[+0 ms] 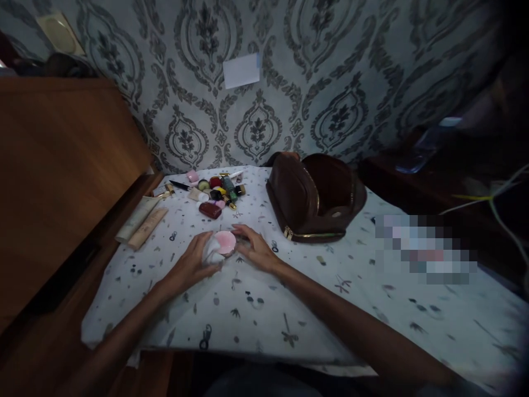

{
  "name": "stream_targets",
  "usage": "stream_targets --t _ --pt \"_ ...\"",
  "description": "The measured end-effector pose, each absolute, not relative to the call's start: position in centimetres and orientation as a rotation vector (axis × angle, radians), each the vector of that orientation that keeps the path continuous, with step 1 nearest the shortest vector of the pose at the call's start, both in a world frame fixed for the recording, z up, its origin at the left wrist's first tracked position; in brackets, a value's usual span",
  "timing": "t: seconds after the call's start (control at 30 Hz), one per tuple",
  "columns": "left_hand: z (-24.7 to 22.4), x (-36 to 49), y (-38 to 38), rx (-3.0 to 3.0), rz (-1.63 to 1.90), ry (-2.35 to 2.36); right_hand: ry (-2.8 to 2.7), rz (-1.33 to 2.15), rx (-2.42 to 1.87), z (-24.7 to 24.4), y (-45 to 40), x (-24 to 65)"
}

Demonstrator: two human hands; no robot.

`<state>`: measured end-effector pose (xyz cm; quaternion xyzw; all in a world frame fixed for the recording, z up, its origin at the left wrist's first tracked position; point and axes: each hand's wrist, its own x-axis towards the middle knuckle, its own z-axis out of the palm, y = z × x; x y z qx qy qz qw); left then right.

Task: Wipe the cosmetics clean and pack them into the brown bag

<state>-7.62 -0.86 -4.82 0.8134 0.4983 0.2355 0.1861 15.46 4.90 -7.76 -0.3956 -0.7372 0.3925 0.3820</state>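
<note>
A small pink round container [226,242] is held low over the patterned cloth, between my two hands. My left hand [196,256] is closed on a crumpled white tissue [212,251], which presses against the container's left side. On the other side, the fingers of my right hand [256,248] curl at the container's right edge, gripping it. Just beyond them lies a dark red oval case [210,210]. Behind it is a pile of small cosmetics, among them a green bottle [228,187] and a black pencil-like item [180,186].
A brown zipped bag [293,193] stands gaping at the back right. Two tubes [147,227] lie at the left, by a wooden cabinet [70,182]. A blurred-out item [425,251] rests on the right. The wallpapered wall [256,121] closes off the back.
</note>
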Motion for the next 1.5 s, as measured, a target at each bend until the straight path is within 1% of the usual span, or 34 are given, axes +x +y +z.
stream_targets --t 0.17,0.33,0.43,0.53,0.63,0.8,0.97,1.07,1.33,1.5 --pt "-5.7 -8.6 -2.9 2.332 0.829 1.440 -2.057 0.911 -1.038 -7.5 4.9 14.6" --pt "-4.5 -7.6 -2.7 2.378 0.928 1.379 -2.076 0.876 -1.059 -7.3 4.6 14.3" --pt "-3.9 -6.2 -1.6 2.517 0.923 1.276 -2.083 0.866 -1.056 -7.4 4.6 14.4" --pt "-3.9 -4.6 0.0 2.652 0.841 1.125 -2.084 0.853 -1.017 -7.7 4.7 14.5" --pt "-4.1 -3.5 1.5 2.712 0.752 1.119 -2.071 0.854 -1.014 -7.8 4.9 14.5" --pt "-4.1 -3.2 2.9 2.720 0.701 1.294 -2.050 0.871 -1.067 -7.7 4.9 14.5" --pt "-4.0 -3.9 2.4 2.599 0.707 1.502 -2.044 0.930 -1.105 -7.1 4.5 14.6" --pt "-3.7 -4.4 1.8 2.558 0.651 1.597 -2.052 0.925 -1.084 -6.9 4.5 14.6" --pt "-3.1 -3.9 -1.3 2.603 0.222 1.934 -2.064 0.913 -1.063 -6.6 4.3 14.8" --pt "-3.6 -3.2 -3.2 2.647 0.065 1.976 -2.072 0.884 -1.082 -6.6 4.1 14.7"
